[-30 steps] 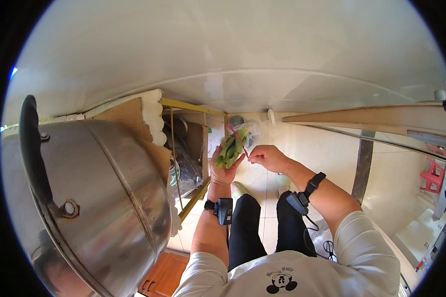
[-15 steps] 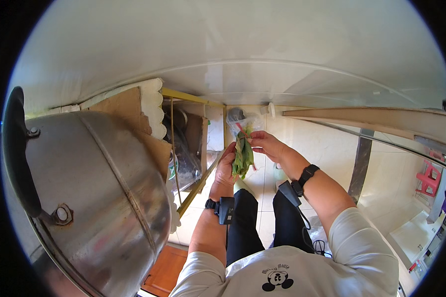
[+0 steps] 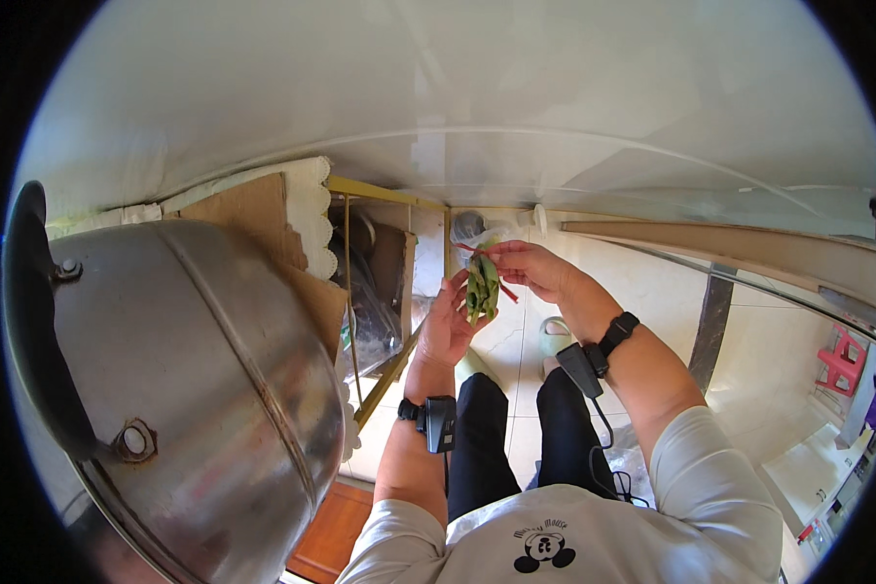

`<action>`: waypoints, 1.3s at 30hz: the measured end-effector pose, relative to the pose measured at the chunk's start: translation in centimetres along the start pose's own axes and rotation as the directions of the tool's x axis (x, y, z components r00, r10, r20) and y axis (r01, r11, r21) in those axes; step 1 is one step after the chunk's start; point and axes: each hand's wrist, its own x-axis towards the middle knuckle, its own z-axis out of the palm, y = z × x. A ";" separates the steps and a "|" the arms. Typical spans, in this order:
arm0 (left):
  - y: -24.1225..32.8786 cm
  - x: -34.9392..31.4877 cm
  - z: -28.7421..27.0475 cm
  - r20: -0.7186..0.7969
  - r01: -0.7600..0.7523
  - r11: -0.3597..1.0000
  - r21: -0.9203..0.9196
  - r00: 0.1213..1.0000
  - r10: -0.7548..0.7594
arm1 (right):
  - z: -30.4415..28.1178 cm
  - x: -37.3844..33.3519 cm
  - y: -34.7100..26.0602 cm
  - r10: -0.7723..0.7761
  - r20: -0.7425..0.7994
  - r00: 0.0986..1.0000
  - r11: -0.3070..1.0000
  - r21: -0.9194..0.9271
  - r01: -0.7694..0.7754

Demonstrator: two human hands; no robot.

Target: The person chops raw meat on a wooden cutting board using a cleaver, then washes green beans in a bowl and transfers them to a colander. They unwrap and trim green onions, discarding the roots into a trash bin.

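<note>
A small bundle of green leaves (image 3: 481,289) hangs in front of me, a red strip (image 3: 507,294) tied about it with its ends sticking out. My left hand (image 3: 449,321) supports the bundle from the left and below, its fingers curled against the leaves. At the upper right, my right hand (image 3: 528,267) pinches the bundle's top near the red strip. Its fingertips are partly hidden behind the leaves. Each wrist wears a black strap with a small dark box.
On the left stands a large metal pot (image 3: 195,360) with a black handle (image 3: 39,321). Beside it, a yellow-framed shelf (image 3: 389,375) holds cardboard and plastic bags. A clear plastic bag (image 3: 501,232) lies beyond my hands. At the far right is a red stool (image 3: 842,362).
The bundle has tilted, so its leaves look shorter and more end-on. My left hand has opened out a little beneath it; my right hand has risen slightly.
</note>
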 end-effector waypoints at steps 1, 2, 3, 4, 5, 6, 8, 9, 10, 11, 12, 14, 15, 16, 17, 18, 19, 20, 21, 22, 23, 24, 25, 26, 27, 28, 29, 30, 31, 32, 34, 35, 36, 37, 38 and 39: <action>0.3 -0.5 0.7 0.016 -0.013 1.000 -0.019 1.000 0.014 | 0.1 0.0 -0.4 -0.001 -0.010 1.000 1.000 -0.011 0.001; 0.3 -0.7 0.9 0.038 -0.055 0.998 0.011 0.998 0.054 | 0.2 0.0 -0.9 -0.012 0.043 0.999 1.000 0.016 0.012; 0.2 -0.9 1.2 0.059 -0.096 0.995 0.041 0.994 0.094 | 0.3 0.0 -1.2 -0.028 0.050 0.998 1.000 0.016 0.027; 0.1 -1.0 1.5 0.082 -0.137 0.988 0.070 0.988 0.131 | 0.4 0.0 -1.4 -0.044 0.055 0.997 0.999 0.016 0.043; 0.0 -1.1 1.8 0.068 -0.164 0.984 0.068 0.985 0.160 | 0.4 0.0 -1.6 -0.061 0.060 0.996 0.998 0.017 0.060; 0.1 -1.2 2.6 0.053 -0.192 0.979 0.066 0.981 0.188 | 0.5 -0.1 -2.1 -0.048 0.091 0.995 0.999 0.011 0.047; 0.5 -1.2 3.4 0.007 -0.225 0.971 0.086 0.974 0.225 | 1.1 -0.4 -2.4 -0.102 0.117 0.988 0.995 0.014 0.101; 0.7 -1.2 3.6 -0.029 -0.232 0.967 0.106 0.971 0.236 | 1.8 -0.7 -2.8 -0.125 0.131 0.983 0.992 0.016 0.124; 0.8 -1.2 3.6 -0.061 -0.238 0.963 0.126 0.967 0.247 | 2.4 -1.1 -3.2 -0.131 0.110 0.985 0.991 -0.015 0.133; 0.9 -1.2 3.6 -0.093 -0.287 0.936 0.201 0.946 0.310 | 2.9 -1.4 -3.5 -0.156 0.114 0.981 0.987 -0.028 0.161; 0.9 -1.1 3.7 -0.115 -0.329 0.902 0.278 0.921 0.372 | 3.4 -1.7 -3.8 -0.185 0.116 0.976 0.981 -0.039 0.191; 1.0 -0.9 4.2 -0.096 -0.456 0.804 0.382 0.845 0.526 | 4.9 -2.5 -4.8 -0.223 0.120 0.967 0.973 -0.028 0.228; 1.1 -0.6 4.4 -0.113 -0.475 0.795 0.377 0.828 0.549 | 5.3 -2.5 -4.8 -0.238 0.117 0.964 0.966 -0.073 0.247; 1.2 -0.4 4.5 -0.131 -0.494 0.785 0.374 0.810 0.571 | 5.6 -2.5 -4.9 -0.253 0.114 0.961 0.957 -0.119 0.266; 1.2 -0.2 4.7 -0.148 -0.512 0.776 0.370 0.792 0.593 | 5.9 -2.4 -4.9 -0.268 0.111 0.957 0.945 -0.164 0.284; 1.5 -0.3 5.5 -0.159 -0.498 0.802 0.332 0.808 0.567 | 6.3 -2.3 -4.9 -0.317 0.068 0.946 0.929 -0.181 0.324; 1.6 -0.2 5.9 -0.129 -0.516 0.827 0.225 0.825 0.550 | 6.7 -2.3 -4.7 -0.365 0.024 0.931 0.911 -0.199 0.362; 1.8 -0.1 6.2 -0.096 -0.523 0.845 0.115 0.841 0.533 | 7.0 -2.4 -4.5 -0.412 -0.020 0.911 0.891 -0.220 0.398; 1.9 0.0 6.2 -0.067 -0.524 0.852 0.005 0.850 0.523 | 7.8 -3.1 -4.8 -0.503 0.005 0.864 0.822 -0.306 0.480; 1.6 0.3 4.8 -0.035 -0.526 0.851 -0.015 0.850 0.525 | 9.3 -4.4 -5.4 -0.578 0.054 0.814 0.740 -0.386 0.551; 1.2 0.8 3.1 -0.014 -0.539 0.842 -0.014 0.842 0.539 | 10.6 -5.4 -5.7 -0.644 0.110 0.757 0.644 -0.456 0.614; 1.2 1.5 2.7 0.023 -0.542 0.840 -0.015 0.840 0.542 | 11.2 -6.0 -5.6 -0.699 0.177 0.693 0.582 -0.424 0.694; 1.1 2.0 2.2 0.059 -0.546 0.838 -0.017 0.836 0.546 | 11.8 -6.2 -5.1 -0.684 0.195 0.703 0.597 -0.405 0.693; 0.6 2.2 1.7 -0.006 -0.554 0.832 -0.022 0.833 0.554 | 12.6 -6.3 -4.5 -0.668 0.216 0.712 0.612 -0.385 0.691; 0.4 2.3 2.3 -0.069 -0.558 0.830 -0.026 0.829 0.555 | 13.1 -6.1 -4.1 -0.654 0.230 0.721 0.628 -0.366 0.687; -0.6 2.6 -0.8 -0.024 -0.559 0.829 0.003 0.829 0.559 | 13.5 -5.1 -2.8 -0.579 0.232 0.782 0.712 -0.323 0.623; -1.6 3.1 -3.9 0.027 -0.554 0.832 0.030 0.832 0.553 | 13.3 -3.5 -1.2 -0.531 0.207 0.821 0.763 -0.305 0.570; -2.2 2.9 -5.6 0.074 -0.549 0.833 0.060 0.835 0.545 | 12.9 -1.5 0.5 -0.479 0.185 0.858 0.810 -0.282 0.513; -2.6 2.4 -5.9 -0.034 -0.506 0.860 0.071 0.860 0.509 | 12.3 0.1 1.9 -0.429 0.155 0.890 0.852 -0.257 0.456; -3.3 1.6 -6.2 -0.145 -0.462 0.884 0.077 0.872 0.468 | 12.0 1.1 2.8 -0.363 0.166 0.917 0.917 -0.109 0.383; -4.5 0.0 -6.3 -0.315 -0.385 0.921 0.065 0.868 0.385 | 11.8 3.6 4.4 -0.294 0.130 0.947 0.923 -0.220 0.317; -5.2 -0.8 -6.1 -0.377 -0.349 0.936 0.047 0.862 0.340 | 11.8 4.9 5.2 -0.262 0.106 0.959 0.920 -0.274 0.281; -5.4 -1.5 -5.3 -0.404 -0.330 0.941 0.081 0.852 0.333 | 11.9 6.3 5.7 -0.249 0.067 0.966 0.925 -0.281 0.257; -6.0 -1.9 -5.6 -0.404 -0.310 0.945 0.107 0.855 0.326 | 12.1 7.6 6.1 -0.262 0.026 0.965 0.917 -0.305 0.257; -6.4 -2.0 -6.1 -0.402 -0.279 0.956 0.094 0.867 0.293 | 12.3 8.9 6.3 -0.278 -0.019 0.960 0.909 -0.328 0.257; -7.1 -2.0 -7.6 -0.407 -0.252 0.964 0.083 0.875 0.264 | 12.6 10.4 6.9 -0.290 -0.058 0.955 0.902 -0.349 0.253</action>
